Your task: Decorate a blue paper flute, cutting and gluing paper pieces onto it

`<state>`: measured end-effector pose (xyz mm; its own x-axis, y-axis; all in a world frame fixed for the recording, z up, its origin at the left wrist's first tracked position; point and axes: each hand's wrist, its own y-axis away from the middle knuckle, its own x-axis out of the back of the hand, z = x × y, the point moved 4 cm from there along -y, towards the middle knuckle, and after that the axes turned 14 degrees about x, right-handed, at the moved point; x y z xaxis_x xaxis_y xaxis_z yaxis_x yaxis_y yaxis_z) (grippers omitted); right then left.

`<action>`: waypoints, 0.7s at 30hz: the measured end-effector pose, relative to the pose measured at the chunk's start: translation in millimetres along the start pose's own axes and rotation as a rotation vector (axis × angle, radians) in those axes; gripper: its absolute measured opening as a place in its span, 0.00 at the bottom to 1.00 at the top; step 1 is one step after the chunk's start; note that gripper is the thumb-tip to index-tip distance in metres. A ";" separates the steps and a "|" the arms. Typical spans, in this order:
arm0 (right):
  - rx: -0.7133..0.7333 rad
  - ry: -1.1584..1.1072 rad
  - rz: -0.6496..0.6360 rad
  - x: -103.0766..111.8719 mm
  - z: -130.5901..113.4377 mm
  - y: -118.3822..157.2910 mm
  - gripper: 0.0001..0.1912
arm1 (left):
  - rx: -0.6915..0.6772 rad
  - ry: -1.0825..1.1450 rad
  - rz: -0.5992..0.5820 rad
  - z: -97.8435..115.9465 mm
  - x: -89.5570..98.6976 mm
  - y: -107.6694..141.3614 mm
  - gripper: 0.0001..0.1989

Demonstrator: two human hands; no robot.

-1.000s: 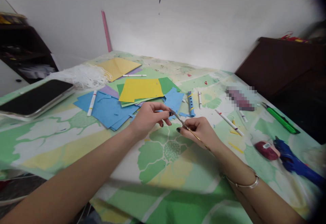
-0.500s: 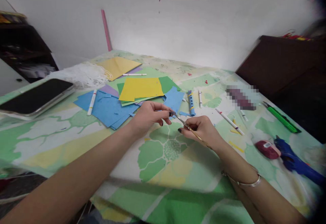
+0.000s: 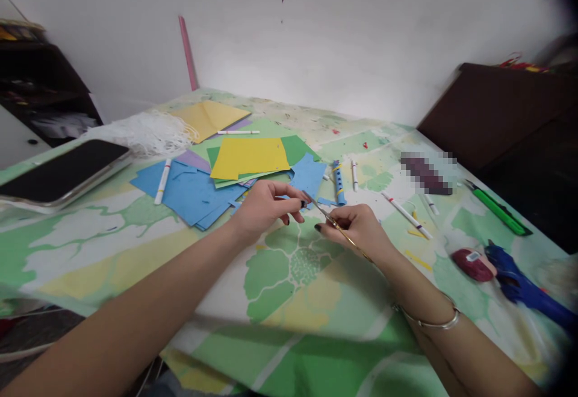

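My right hand (image 3: pixel 354 228) is closed round the handles of a pair of scissors (image 3: pixel 332 219) with gold-coloured handles. The blades point up and left, toward the fingertips of my left hand (image 3: pixel 273 207). Thumb and forefinger of my left hand are pinched together at the blade tips; whatever lies between them is too small to make out. Both hands are above the flowered tablecloth (image 3: pixel 271 264). Just beyond them lie a piece of blue paper (image 3: pixel 309 177) and a rolled blue paper tube (image 3: pixel 338 183) with yellow bands and dark spots.
Yellow paper (image 3: pixel 253 156) and blue sheets (image 3: pixel 194 192) lie behind my left hand. A phone (image 3: pixel 67 168) and white string (image 3: pixel 144 132) are at left. Markers (image 3: pixel 406 215), a green cutter (image 3: pixel 499 207), a dark red bundle (image 3: pixel 474 264) and a blue glue gun (image 3: pixel 519 282) lie at right.
The scissors have shifted very slightly at my left fingertips. Both hands otherwise keep almost the same place and grip.
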<state>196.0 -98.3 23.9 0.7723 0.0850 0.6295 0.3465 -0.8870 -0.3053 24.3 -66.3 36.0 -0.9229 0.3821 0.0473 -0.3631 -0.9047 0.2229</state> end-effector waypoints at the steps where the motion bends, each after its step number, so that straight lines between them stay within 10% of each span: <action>1: -0.048 -0.061 0.027 -0.2 0.0 0.6 0.16 | -0.004 -0.001 -0.015 0.5 -0.8 1.0 0.04; 10: -0.199 -0.489 0.228 -7.3 -9.3 1.7 0.10 | 0.028 -0.076 -0.144 -2.9 -12.8 3.0 0.04; 21: -0.201 -0.512 0.117 -19.0 -8.7 1.3 0.08 | 0.069 -0.156 -0.147 -9.8 -18.4 1.9 0.03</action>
<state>177.1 -105.1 17.7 0.9768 0.1459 0.1569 0.1734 -0.9686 -0.1784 39.3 -77.0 26.0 -0.8276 0.5385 0.1584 -0.4777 -0.8239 0.3048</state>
